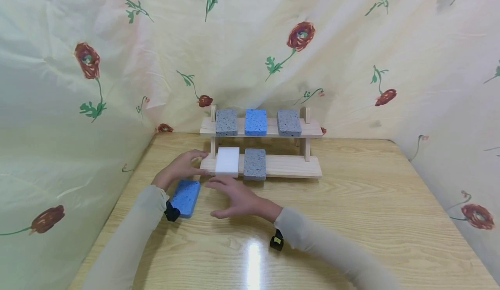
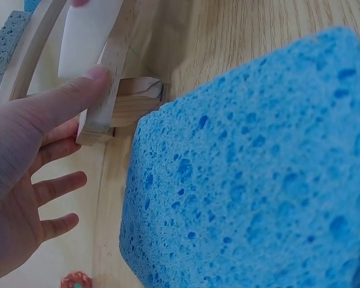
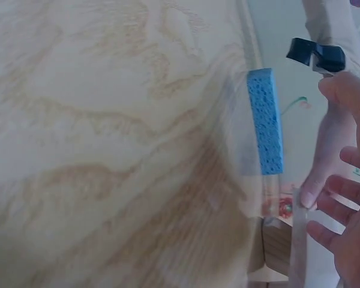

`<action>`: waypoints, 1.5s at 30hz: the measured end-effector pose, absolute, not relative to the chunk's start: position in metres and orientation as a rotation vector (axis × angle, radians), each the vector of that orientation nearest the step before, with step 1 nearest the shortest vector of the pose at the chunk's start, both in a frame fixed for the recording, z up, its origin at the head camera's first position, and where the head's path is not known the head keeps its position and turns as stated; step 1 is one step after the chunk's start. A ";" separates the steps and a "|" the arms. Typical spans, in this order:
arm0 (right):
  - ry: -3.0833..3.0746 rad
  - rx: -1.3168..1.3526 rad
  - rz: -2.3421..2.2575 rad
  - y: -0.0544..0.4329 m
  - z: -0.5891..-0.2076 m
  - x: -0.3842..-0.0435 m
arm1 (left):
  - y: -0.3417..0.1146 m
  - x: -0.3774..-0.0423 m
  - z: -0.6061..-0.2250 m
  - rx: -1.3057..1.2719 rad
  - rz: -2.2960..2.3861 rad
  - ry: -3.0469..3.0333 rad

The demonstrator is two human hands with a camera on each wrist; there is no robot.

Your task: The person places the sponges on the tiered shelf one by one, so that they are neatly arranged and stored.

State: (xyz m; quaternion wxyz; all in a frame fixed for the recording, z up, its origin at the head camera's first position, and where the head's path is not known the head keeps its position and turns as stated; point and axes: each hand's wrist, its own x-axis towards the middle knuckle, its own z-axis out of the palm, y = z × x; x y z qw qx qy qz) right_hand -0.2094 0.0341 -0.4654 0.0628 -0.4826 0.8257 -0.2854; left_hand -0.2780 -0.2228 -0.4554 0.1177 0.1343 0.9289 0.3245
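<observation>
A two-tier wooden shelf stands at the back of the table. My left hand holds the left end of its lower board, thumb on the front edge in the left wrist view. My right hand, fingers spread and holding nothing, hovers in front of a white sponge on that board. Beside it lies a grey sponge. On the upper board are a grey sponge, a blue sponge and another grey sponge. A second blue sponge lies on the table near my left wrist.
The wood-grain table reaches to a flowered cloth hanging behind and along both sides. A black wrist camera sits under the left forearm, another black camera under the right one.
</observation>
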 end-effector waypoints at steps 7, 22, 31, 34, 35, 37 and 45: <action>2.538 -1.448 -0.749 0.022 -0.472 -0.207 | -0.224 -0.280 -0.456 0.416 0.926 2.727; 2.525 -1.420 -0.663 -0.001 -0.489 -0.213 | -0.224 -0.282 -0.459 0.461 0.932 2.732; 2.534 -1.405 -0.583 -0.011 -0.491 -0.213 | -0.224 -0.280 -0.458 0.487 0.944 2.742; 2.526 -1.383 -0.572 -0.015 -0.490 -0.212 | -0.226 -0.280 -0.458 0.510 0.942 2.752; 2.528 -1.380 -0.568 -0.017 -0.491 -0.212 | -0.226 -0.280 -0.458 0.513 0.941 2.753; 2.535 -1.377 -0.565 -0.019 -0.492 -0.213 | -0.226 -0.280 -0.459 0.516 0.937 2.756; 2.554 -1.368 -0.539 -0.025 -0.497 -0.214 | -0.225 -0.280 -0.457 0.496 0.930 2.752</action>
